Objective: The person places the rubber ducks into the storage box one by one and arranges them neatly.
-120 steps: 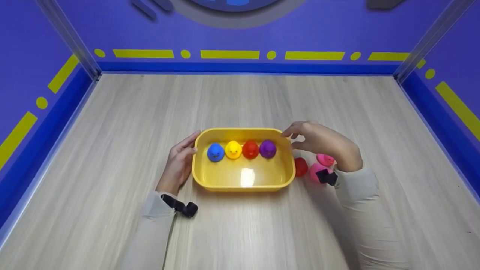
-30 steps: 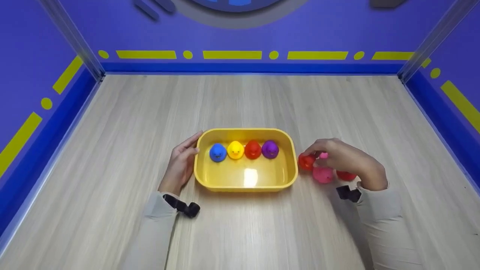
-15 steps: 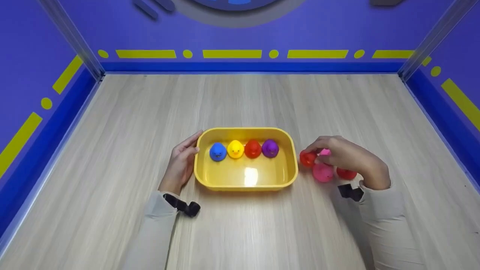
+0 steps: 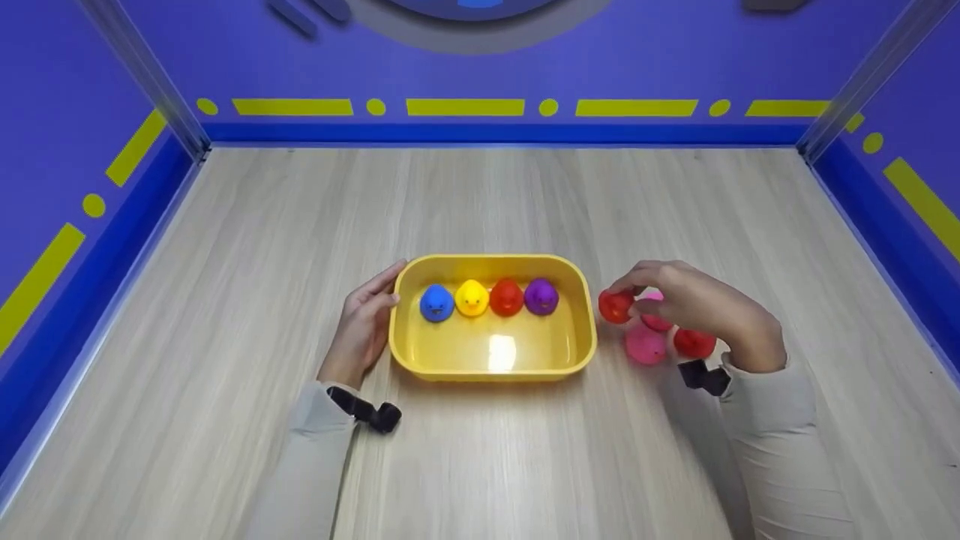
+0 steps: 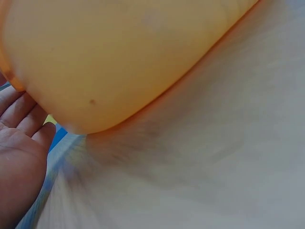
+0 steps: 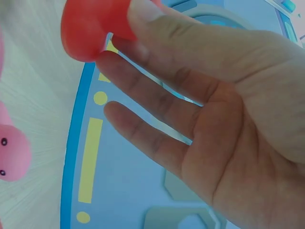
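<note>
A yellow tub holds a row of rubber ducks: blue, yellow, red and purple. My left hand grips the tub's left end, thumb at the rim; the left wrist view shows the outer wall beside those fingers. To the right of the tub, my right hand pinches another red rubber duck between thumb and fingertips. The right wrist view shows this duck at the thumb tip, with the lower fingers extended.
Two pink ducks, one nearer and one partly behind the right hand, sit beside a further red duck. Purple-blue panels with yellow marks wall the back and sides of the wooden table.
Earlier my right hand was at the tub's upper right corner. It moved right to the loose ducks, took a red one, and has since shifted it slightly farther back. The left hand keeps its grip.
</note>
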`<state>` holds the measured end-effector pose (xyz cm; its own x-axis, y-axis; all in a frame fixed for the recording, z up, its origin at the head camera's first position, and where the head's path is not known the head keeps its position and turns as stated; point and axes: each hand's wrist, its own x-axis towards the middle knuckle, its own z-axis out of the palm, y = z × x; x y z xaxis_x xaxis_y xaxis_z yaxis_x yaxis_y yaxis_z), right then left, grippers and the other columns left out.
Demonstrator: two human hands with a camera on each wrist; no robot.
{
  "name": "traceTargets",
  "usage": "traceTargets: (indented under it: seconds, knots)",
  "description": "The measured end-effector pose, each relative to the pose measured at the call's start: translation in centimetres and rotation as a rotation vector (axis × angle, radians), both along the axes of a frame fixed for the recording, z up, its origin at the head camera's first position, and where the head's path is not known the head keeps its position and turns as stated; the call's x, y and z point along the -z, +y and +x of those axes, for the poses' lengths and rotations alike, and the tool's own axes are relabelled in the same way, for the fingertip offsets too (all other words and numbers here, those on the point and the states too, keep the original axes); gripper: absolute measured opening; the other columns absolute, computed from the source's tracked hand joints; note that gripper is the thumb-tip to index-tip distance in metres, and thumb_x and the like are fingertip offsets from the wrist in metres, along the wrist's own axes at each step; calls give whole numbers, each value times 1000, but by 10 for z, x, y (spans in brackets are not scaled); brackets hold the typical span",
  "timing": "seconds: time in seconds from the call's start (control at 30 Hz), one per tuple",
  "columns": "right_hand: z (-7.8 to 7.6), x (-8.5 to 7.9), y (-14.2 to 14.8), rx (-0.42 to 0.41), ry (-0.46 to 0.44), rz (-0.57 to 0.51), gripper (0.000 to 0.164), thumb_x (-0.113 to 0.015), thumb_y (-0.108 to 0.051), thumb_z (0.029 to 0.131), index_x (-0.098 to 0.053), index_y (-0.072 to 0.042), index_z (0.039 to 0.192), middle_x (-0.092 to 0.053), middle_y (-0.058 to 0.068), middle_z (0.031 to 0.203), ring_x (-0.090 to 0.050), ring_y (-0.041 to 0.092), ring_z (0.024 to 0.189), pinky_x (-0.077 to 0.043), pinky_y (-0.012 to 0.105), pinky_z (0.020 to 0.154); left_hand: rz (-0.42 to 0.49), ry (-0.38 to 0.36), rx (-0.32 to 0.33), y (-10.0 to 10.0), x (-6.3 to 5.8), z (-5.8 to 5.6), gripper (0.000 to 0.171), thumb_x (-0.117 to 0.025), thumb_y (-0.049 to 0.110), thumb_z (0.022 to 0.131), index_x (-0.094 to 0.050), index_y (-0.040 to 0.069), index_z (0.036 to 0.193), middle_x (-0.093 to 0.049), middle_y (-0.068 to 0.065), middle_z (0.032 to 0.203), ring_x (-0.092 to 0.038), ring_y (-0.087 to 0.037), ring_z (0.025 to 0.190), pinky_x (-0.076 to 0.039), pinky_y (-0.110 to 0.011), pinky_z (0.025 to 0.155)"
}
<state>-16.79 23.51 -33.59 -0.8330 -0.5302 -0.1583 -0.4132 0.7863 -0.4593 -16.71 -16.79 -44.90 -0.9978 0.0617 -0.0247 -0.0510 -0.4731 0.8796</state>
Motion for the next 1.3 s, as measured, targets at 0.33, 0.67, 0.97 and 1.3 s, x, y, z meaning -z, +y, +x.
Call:
traceTargets:
  seconds: [0.33,0.67,0.97,1.3]
  knots:
    - [-4,-10,-10,-81,74,-8,33,-70,0,82,-72,-13,113,-70,2,104,-64,19,98,-57,39,86,-2,1,9,-1,1,1,58,-42,-10,85,-36,-9,142,-34,-20,153,-33,-23,142,-37,-29,111]
    - [-9,-20,-25,-150,99,18,33,-72,-4,82,-71,-14,113,-70,0,102,-66,15,95,-59,33,83,-15,-13,24,-1,1,0,57,-42,-9,87,-37,-6,144,-33,-16,155,-31,-19,143,-35,-27,112]
    - [-13,-30,-49,-211,107,43,34,-74,-3,80,-72,-12,113,-71,3,106,-67,18,97,-59,35,84,-10,13,19,-1,0,-1,57,-42,-9,86,-36,-9,143,-33,-19,154,-30,-22,143,-34,-28,113]
    - [-19,-32,-84,-267,0,71,33,-72,-1,82,-72,-11,112,-71,4,107,-65,20,97,-58,36,86,-15,16,19,-1,0,-1,58,-42,-10,86,-34,-10,143,-30,-21,154,-30,-23,143,-37,-27,111]
